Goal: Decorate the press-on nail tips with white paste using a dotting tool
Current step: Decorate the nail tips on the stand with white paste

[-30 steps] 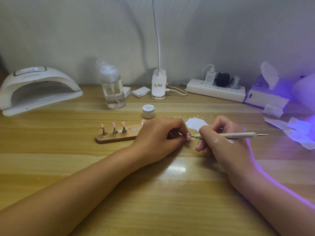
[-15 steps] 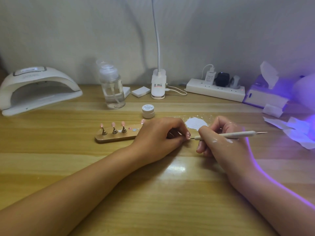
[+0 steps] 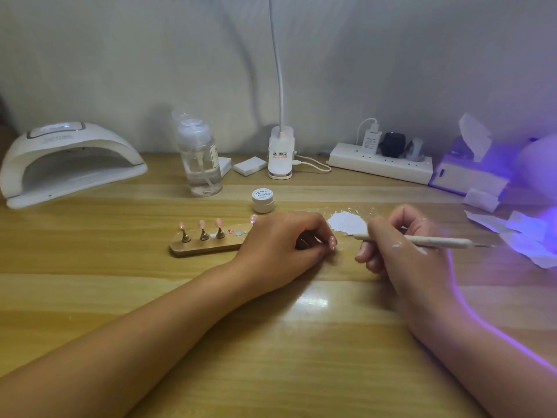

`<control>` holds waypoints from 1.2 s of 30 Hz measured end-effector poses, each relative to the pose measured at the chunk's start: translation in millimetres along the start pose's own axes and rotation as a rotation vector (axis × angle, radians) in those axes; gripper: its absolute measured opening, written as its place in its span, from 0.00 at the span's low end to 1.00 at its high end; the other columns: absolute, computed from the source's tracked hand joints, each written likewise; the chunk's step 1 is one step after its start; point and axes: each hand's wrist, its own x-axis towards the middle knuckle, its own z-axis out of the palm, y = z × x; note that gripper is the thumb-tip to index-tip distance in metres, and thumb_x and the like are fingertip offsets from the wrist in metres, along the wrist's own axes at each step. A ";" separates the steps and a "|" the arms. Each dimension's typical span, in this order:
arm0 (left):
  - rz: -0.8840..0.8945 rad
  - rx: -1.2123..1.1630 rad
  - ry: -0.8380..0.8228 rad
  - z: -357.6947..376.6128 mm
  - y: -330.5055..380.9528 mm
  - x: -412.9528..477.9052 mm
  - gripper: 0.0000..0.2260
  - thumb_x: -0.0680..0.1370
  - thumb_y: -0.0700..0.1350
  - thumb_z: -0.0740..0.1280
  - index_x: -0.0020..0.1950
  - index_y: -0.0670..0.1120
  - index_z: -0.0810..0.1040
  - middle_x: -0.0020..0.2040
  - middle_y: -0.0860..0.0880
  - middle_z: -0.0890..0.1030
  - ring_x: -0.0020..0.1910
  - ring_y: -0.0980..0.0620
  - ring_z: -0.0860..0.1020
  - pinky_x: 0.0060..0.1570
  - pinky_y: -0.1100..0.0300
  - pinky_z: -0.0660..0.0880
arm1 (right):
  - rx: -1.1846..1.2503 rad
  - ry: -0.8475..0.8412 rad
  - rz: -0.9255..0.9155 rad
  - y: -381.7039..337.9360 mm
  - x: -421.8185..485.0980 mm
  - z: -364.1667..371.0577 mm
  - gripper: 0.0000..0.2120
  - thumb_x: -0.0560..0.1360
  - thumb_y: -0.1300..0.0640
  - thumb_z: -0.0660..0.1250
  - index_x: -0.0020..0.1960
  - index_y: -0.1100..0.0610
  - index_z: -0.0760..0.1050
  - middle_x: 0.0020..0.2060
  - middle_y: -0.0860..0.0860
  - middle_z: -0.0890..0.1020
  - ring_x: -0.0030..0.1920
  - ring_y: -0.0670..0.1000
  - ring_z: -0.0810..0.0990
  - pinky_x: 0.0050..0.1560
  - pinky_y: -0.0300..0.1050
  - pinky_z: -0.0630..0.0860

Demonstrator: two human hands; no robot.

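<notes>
Head view: the left hand [image 3: 283,245] rests on the table [image 3: 271,342] with its fingers curled. Its thumb and forefinger pinch a pink nail tip [image 3: 332,243] that carries small white dots. Hand and nail tip stand where they stood half a second ago. The right hand [image 3: 404,254] grips the dotting tool [image 3: 422,241] between thumb and curled fingers, with the shaft almost level and pointing left. Change from the earlier frames: the tool's point, then touching the held nail tip, is now clear of it. The right hand has shifted to the right, and the point lies at the lower edge of the white paste [image 3: 346,224], a flat patch spread on the table just behind the two hands. Whether the point touches the paste cannot be told. White smears mark the back of the right hand. The wooden holder [image 3: 208,247] lies just left of the left hand, its right end hidden behind that hand, with three pink tips [image 3: 201,224] upright on metal stands. The paste jar [image 3: 262,200], lid on, stands behind the left hand. The nail lamp [image 3: 69,164], pump bottle [image 3: 199,164], clip lamp [image 3: 281,155], power strip [image 3: 379,164] and tissue box [image 3: 470,173] are unchanged along the back edge.
</notes>
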 end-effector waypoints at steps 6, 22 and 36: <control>-0.007 -0.078 0.058 2.5 -4.3 -0.2 0.07 0.74 0.37 0.71 0.45 0.50 0.83 0.44 0.58 0.85 0.43 0.63 0.82 0.44 0.71 0.75 | 0.103 0.125 -0.084 -3.3 2.2 -1.9 0.08 0.71 0.55 0.65 0.36 0.53 0.67 0.22 0.52 0.78 0.22 0.43 0.71 0.24 0.33 0.68; -0.249 -0.230 0.184 -111.9 8.0 9.3 0.05 0.73 0.41 0.75 0.44 0.51 0.83 0.44 0.51 0.86 0.44 0.55 0.83 0.44 0.65 0.78 | 0.046 0.120 -0.017 5.8 7.3 -11.5 0.11 0.78 0.60 0.66 0.38 0.56 0.70 0.23 0.50 0.78 0.22 0.41 0.71 0.22 0.31 0.67; -0.393 0.158 -0.212 -107.5 -36.6 -7.1 0.05 0.70 0.48 0.76 0.40 0.58 0.83 0.43 0.59 0.83 0.48 0.59 0.79 0.49 0.60 0.77 | 0.026 0.054 -0.041 9.5 7.8 -11.3 0.16 0.78 0.58 0.68 0.32 0.51 0.71 0.24 0.52 0.79 0.22 0.41 0.70 0.22 0.31 0.67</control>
